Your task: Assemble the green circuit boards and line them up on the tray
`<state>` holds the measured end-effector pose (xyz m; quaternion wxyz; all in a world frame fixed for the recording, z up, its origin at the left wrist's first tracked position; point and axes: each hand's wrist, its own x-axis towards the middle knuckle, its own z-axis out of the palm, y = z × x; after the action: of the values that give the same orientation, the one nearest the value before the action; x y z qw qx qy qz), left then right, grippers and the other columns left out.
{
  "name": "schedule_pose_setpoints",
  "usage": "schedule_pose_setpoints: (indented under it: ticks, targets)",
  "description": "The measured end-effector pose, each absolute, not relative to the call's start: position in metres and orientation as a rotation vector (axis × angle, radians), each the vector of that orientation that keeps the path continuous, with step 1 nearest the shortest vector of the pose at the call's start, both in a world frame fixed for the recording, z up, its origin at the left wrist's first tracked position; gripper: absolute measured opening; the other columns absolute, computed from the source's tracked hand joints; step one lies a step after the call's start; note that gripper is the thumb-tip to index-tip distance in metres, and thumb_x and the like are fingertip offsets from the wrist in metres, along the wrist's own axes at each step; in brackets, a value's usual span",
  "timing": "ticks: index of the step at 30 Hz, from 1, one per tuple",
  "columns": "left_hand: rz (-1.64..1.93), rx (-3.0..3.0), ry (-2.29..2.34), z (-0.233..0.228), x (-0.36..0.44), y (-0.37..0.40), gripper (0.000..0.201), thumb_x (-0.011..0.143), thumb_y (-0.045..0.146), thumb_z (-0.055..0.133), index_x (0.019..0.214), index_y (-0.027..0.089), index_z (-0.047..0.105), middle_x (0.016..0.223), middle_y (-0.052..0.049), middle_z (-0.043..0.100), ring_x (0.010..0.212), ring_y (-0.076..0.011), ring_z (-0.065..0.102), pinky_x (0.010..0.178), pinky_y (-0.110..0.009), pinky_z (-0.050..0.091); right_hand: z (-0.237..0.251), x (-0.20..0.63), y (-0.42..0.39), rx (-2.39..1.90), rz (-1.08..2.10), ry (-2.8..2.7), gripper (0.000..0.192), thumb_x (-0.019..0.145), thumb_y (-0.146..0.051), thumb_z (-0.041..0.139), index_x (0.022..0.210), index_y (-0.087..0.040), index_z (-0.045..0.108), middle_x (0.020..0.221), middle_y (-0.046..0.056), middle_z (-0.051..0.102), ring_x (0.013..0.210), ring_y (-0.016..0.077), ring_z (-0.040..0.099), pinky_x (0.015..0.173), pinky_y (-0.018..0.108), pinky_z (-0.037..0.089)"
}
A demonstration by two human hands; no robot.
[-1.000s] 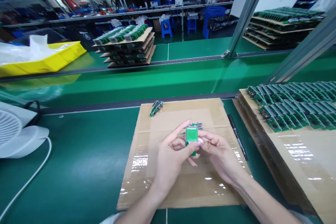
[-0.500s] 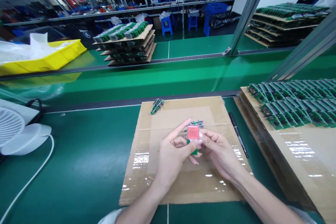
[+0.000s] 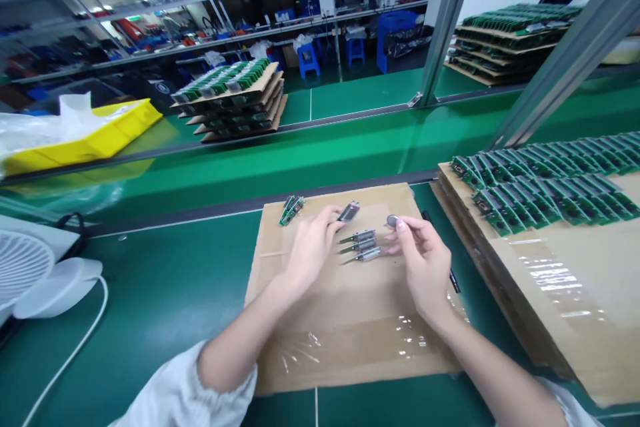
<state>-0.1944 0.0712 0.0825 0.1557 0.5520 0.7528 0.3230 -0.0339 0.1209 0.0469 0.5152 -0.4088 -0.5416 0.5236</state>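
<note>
My left hand (image 3: 309, 248) pinches a small circuit board with a display (image 3: 349, 211) above the far half of a taped cardboard sheet (image 3: 360, 340). Between the thumb and fingertips of my right hand (image 3: 425, 257) is a round silvery coin cell (image 3: 392, 221), held apart from that board. Three similar circuit boards (image 3: 366, 245) lie in a short column on the cardboard between my hands. A few more small green boards (image 3: 291, 210) rest near its far left corner.
Rows of green boards (image 3: 560, 203) cover part of a cardboard stack on the right. A black pen (image 3: 454, 280) lies beside the sheet, partly behind my right hand. At left stands a white fan (image 3: 30, 267) with its cable. Behind the ledge are stacked board trays (image 3: 235, 103) and a yellow bin (image 3: 100, 137).
My hands, together before around a board with a red-lit display, are now apart. The left has moved up and away with a board whose display looks grey; the right now shows a coin cell.
</note>
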Motion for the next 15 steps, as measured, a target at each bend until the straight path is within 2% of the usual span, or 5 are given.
schedule_pose_setpoints:
  ticks: [2, 5, 9, 15]
  targets:
    - [0.803, 1.749, 2.084, 0.076, -0.197, 0.085, 0.026, 0.085, 0.01, 0.046, 0.097, 0.018, 0.068, 0.092, -0.007, 0.072, 0.082, -0.0202, 0.064, 0.074, -0.03, 0.047, 0.047, -0.034, 0.124, -0.99, 1.265, -1.277, 0.021, 0.085, -0.036, 0.056, 0.092, -0.018, 0.063, 0.084, 0.007, 0.071, 0.067, 0.0172, 0.067, 0.055, 0.029, 0.056]
    - [0.726, 1.856, 1.943, 0.069, -0.194, 0.093, 0.03, 0.084, 0.006, 0.046, 0.088, 0.021, 0.071, 0.084, -0.002, 0.072, 0.078, -0.0177, 0.065, 0.072, -0.027, 0.048, 0.045, -0.035, 0.125, -0.987, 1.301, -1.265, 0.022, 0.083, -0.038, 0.057, 0.092, -0.018, 0.064, 0.086, 0.007, 0.071, 0.07, 0.0176, 0.067, 0.054, 0.028, 0.056]
    - [0.574, 2.004, 2.004, 0.071, -0.198, 0.084, 0.033, 0.087, 0.01, 0.044, 0.103, 0.025, 0.068, 0.092, -0.002, 0.071, 0.082, -0.0176, 0.063, 0.074, -0.028, 0.047, 0.043, -0.035, 0.124, -0.988, 1.329, -1.266, 0.024, 0.083, -0.038, 0.058, 0.093, -0.017, 0.065, 0.081, 0.006, 0.07, 0.067, 0.0162, 0.066, 0.053, 0.027, 0.056]
    - [0.437, 1.822, 2.772, 0.068, -0.247, 0.076, 0.032, 0.09, 0.028, 0.045, 0.107, 0.009, 0.064, 0.096, -0.018, 0.06, 0.093, -0.0334, 0.049, 0.082, -0.046, 0.04, 0.042, -0.035, 0.124, -0.998, 1.364, -1.27, 0.025, 0.083, -0.039, 0.058, 0.093, -0.017, 0.065, 0.082, 0.006, 0.069, 0.065, 0.0146, 0.064, 0.051, 0.026, 0.054]
